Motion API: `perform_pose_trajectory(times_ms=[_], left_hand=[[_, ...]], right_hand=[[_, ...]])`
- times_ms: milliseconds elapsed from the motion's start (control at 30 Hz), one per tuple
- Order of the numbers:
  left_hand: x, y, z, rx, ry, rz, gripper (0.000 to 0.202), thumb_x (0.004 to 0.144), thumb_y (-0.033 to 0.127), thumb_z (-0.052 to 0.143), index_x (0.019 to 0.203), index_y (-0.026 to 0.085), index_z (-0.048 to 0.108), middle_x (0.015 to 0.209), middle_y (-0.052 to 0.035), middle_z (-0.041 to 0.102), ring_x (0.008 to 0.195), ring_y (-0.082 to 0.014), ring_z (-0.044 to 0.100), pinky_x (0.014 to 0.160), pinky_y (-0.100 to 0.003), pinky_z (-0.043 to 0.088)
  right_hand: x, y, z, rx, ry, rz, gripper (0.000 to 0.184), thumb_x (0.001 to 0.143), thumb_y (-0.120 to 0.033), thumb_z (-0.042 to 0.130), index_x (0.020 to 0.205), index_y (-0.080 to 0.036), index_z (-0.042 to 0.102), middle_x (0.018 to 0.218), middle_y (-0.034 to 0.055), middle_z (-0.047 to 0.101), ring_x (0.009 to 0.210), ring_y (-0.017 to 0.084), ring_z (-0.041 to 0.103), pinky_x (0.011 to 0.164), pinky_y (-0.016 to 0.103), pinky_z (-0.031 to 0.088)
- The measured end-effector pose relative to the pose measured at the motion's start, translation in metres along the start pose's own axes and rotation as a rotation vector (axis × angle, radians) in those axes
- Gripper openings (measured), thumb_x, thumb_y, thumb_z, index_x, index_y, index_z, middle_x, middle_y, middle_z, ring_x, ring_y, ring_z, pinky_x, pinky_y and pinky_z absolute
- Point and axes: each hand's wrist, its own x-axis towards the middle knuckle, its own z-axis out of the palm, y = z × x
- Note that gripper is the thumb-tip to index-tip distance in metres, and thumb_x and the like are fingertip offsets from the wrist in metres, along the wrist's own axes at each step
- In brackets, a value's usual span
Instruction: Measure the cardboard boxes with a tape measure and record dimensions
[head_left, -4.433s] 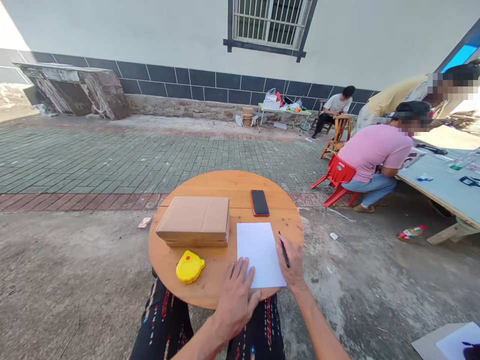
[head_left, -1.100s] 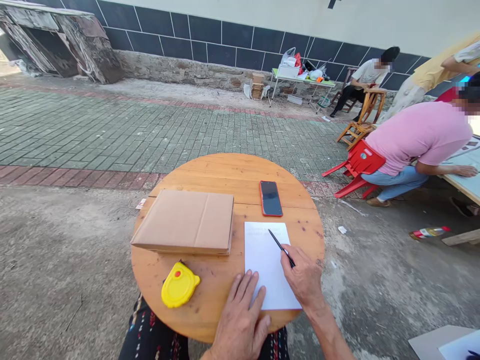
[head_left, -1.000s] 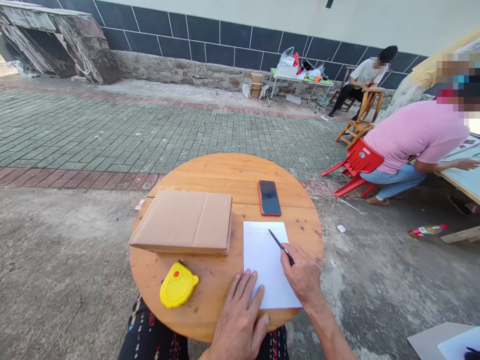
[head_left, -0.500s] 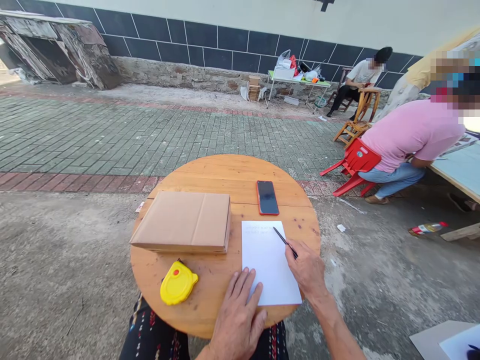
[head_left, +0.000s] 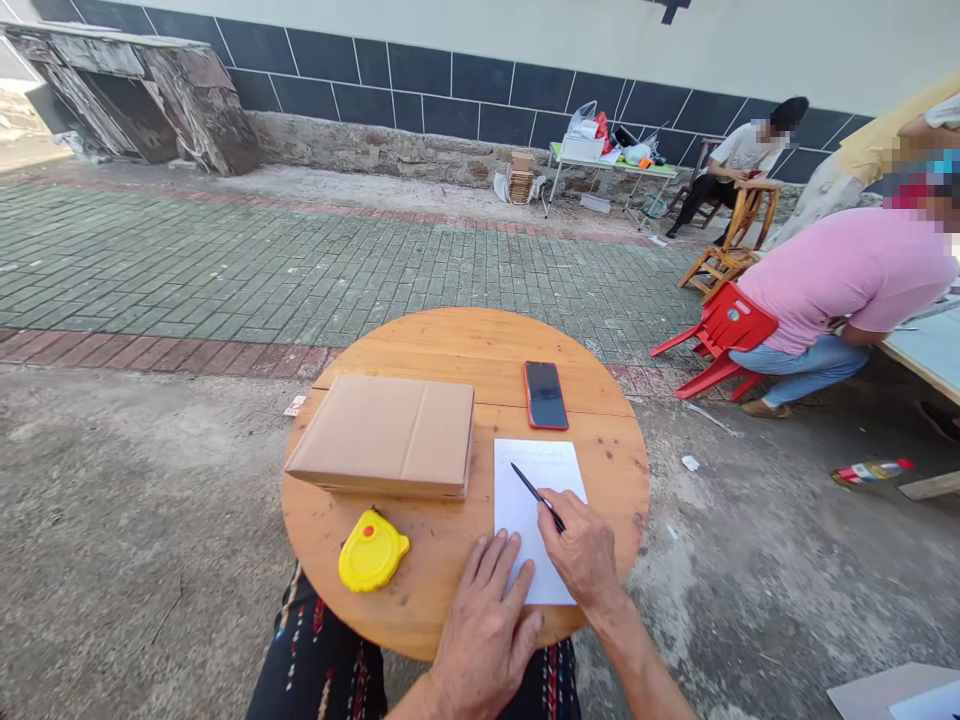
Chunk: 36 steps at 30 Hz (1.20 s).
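Observation:
A black pen (head_left: 537, 494) is gripped in my right hand (head_left: 581, 550), its tip at the left part of the white paper (head_left: 525, 540), just under faint lines of writing near the top. My left hand (head_left: 489, 615) lies flat with fingers spread, the fingertips on the paper's lower left edge and the palm over the table's near edge. Left of that hand rests a yellow tape measure (head_left: 369, 556) with a red button. Beyond it lies a closed cardboard box (head_left: 382, 430). A phone (head_left: 546, 394) in a red case sits past the paper's top edge.
All this is on a round wooden table (head_left: 480, 345). To the right, a person in a pink shirt (head_left: 847, 270) sits on a red plastic chair (head_left: 727, 330) at another table. A bottle (head_left: 871, 472) lies on the ground. Farther back are a wooden chair (head_left: 735, 240) and another seated person.
My right hand has moved left with the pen, from the right side of the writing to its left side. My left hand stays on the paper. The view has shifted slightly.

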Motion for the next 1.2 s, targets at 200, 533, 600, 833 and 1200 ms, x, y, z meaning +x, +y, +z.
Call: perform_pose_trajectory(times_ms=[200, 533, 600, 833, 1200], left_hand=[[0.001, 0.0, 0.0, -0.001, 0.017, 0.008, 0.039, 0.09, 0.032, 0.057, 0.127, 0.019, 0.06, 0.144, -0.011, 0.052, 0.136, -0.0296, 0.044, 0.109, -0.053, 0.043], [0.001, 0.002, -0.002, -0.01, 0.024, -0.005, 0.037, 0.089, 0.03, 0.058, 0.124, 0.019, 0.061, 0.143, -0.0104, 0.053, 0.136, -0.0287, 0.044, 0.11, -0.052, 0.043], [0.001, 0.002, -0.002, -0.009, 0.026, -0.004, 0.037, 0.089, 0.03, 0.058, 0.125, 0.019, 0.061, 0.144, -0.0107, 0.052, 0.137, -0.0287, 0.043, 0.11, -0.052, 0.043], [0.001, 0.002, 0.0, -0.022, 0.02, -0.018, 0.038, 0.088, 0.026, 0.058, 0.125, 0.019, 0.061, 0.144, -0.0104, 0.052, 0.138, -0.0288, 0.041, 0.111, -0.052, 0.043], [-0.001, 0.001, 0.0, 0.037, -0.022, 0.005, 0.041, 0.087, 0.021, 0.057, 0.128, 0.018, 0.059, 0.147, -0.0107, 0.049, 0.139, -0.0293, 0.041, 0.108, -0.051, 0.046]], right_hand=[[0.002, 0.003, -0.001, -0.018, -0.019, 0.019, 0.028, 0.094, -0.022, 0.044, 0.099, -0.018, 0.072, 0.084, 0.0045, 0.073, 0.078, 0.018, 0.069, 0.07, 0.027, 0.046], [0.002, 0.014, -0.009, -0.037, 0.006, 0.042, 0.027, 0.095, -0.024, 0.046, 0.099, -0.018, 0.072, 0.087, 0.005, 0.075, 0.081, 0.019, 0.07, 0.073, 0.027, 0.046], [0.001, 0.014, -0.006, -0.045, -0.005, 0.049, 0.028, 0.094, -0.023, 0.045, 0.098, -0.019, 0.072, 0.087, 0.005, 0.075, 0.08, 0.019, 0.071, 0.072, 0.027, 0.047], [-0.005, 0.017, -0.013, -0.04, 0.061, 0.068, 0.028, 0.094, -0.025, 0.045, 0.097, -0.018, 0.073, 0.085, 0.0053, 0.075, 0.077, 0.019, 0.07, 0.072, 0.028, 0.046], [-0.009, 0.029, -0.006, -0.092, 0.063, 0.09, 0.03, 0.094, -0.023, 0.045, 0.096, -0.016, 0.074, 0.084, 0.0061, 0.076, 0.077, 0.02, 0.071, 0.072, 0.03, 0.044]])
